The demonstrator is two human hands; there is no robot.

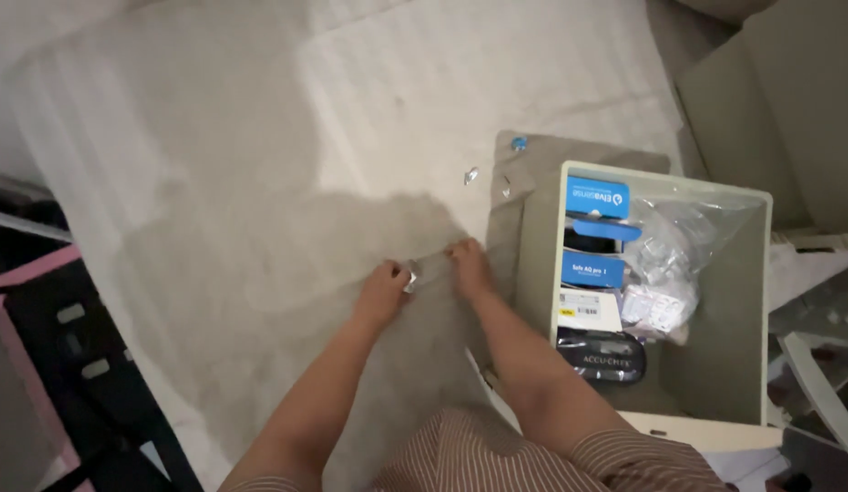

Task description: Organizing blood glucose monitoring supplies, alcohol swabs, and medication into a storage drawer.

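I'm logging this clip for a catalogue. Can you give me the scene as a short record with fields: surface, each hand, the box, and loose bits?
surface: pale bed sheet, partly in shadow
left hand: left hand pinching one end of a small silvery blister strip
right hand: right hand at the strip's other end
box: open beige box to the person's right, holding blue packs, a black pouch and a clear bag of foil strips
loose bits: small foil pieces and a blue cap beyond the hands
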